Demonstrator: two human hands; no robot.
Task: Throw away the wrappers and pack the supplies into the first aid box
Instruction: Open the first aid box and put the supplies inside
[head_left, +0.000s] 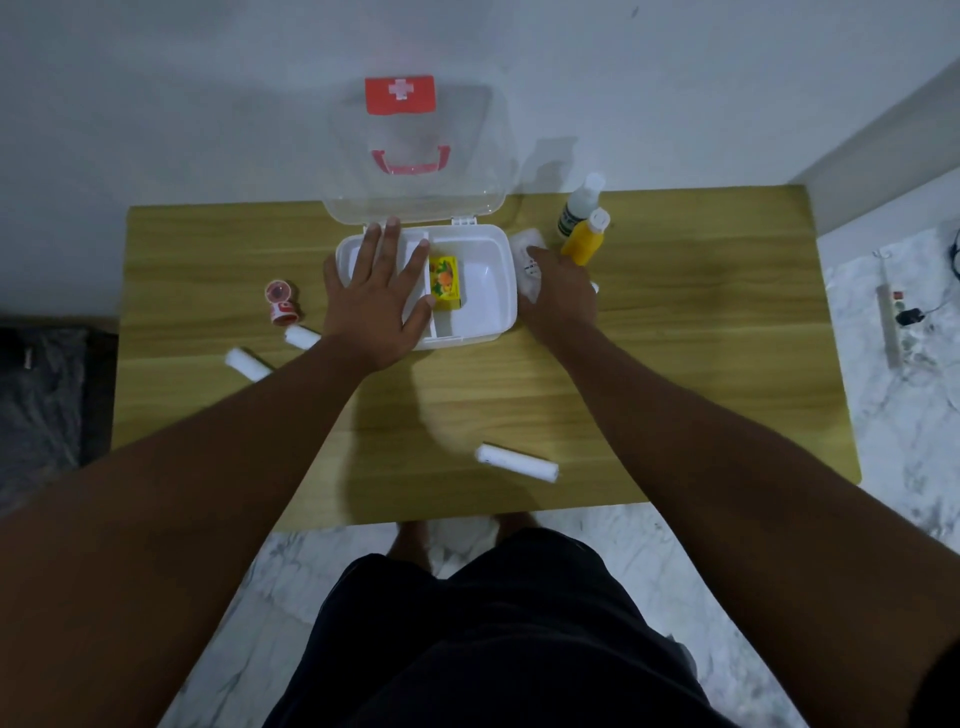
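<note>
The white first aid box (491, 280) stands open at the back of the wooden table, its clear lid (415, 156) leaning on the wall. A yellow packet (445, 283) lies inside it. My left hand (376, 296) rests flat and spread over the box's left half. Just right of the box, my right hand (563, 293) closes on a white pack (527, 257). Two bandage rolls (301, 336) (244, 362) lie at the left, a third roll (518, 462) near the front. A red tape roll (282, 307) sits left of the box.
A clear bottle (577, 208) and an orange bottle (586, 239) stand right of the box, beside my right hand. A dark bag (41, 400) lies on the floor at the left. A power strip (891, 322) lies on the floor at the right.
</note>
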